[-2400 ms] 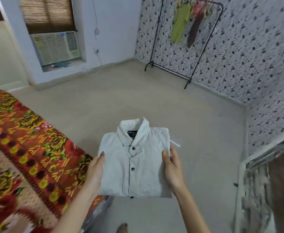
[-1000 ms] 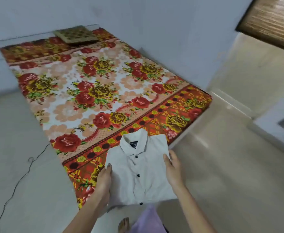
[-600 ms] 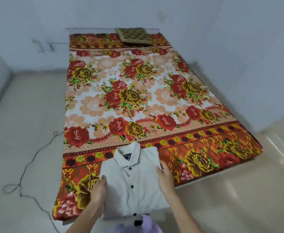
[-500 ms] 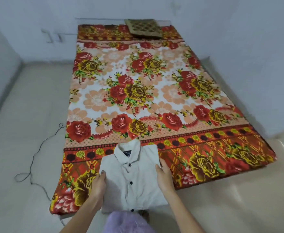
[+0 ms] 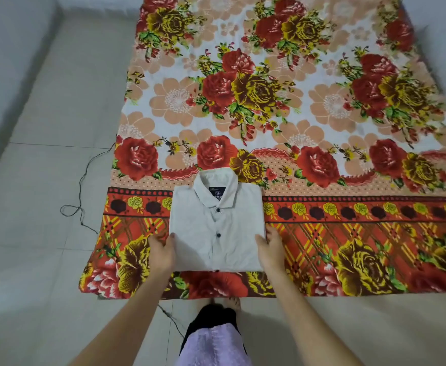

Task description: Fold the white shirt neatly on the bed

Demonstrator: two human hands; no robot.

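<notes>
The white shirt (image 5: 216,223) is folded into a neat rectangle, collar away from me, dark buttons down its front. It lies over the near end of the bed (image 5: 322,247), which has a red, yellow and peach floral cover. My left hand (image 5: 161,252) grips the shirt's lower left edge, thumb on top. My right hand (image 5: 270,248) grips the lower right edge the same way. Whether the shirt rests fully on the cover or is held just above it, I cannot tell.
The bed sits low on a pale tiled floor (image 5: 44,207). A thin dark cable (image 5: 80,196) trails across the floor left of the bed. My feet (image 5: 229,303) stand at the bed's near edge. A grey wall (image 5: 5,62) runs along the left.
I turned from the room toward the bed carrying the folded shirt in both hands. The shirt has come down onto the near end of the bed cover, and my view now looks steeply down.
</notes>
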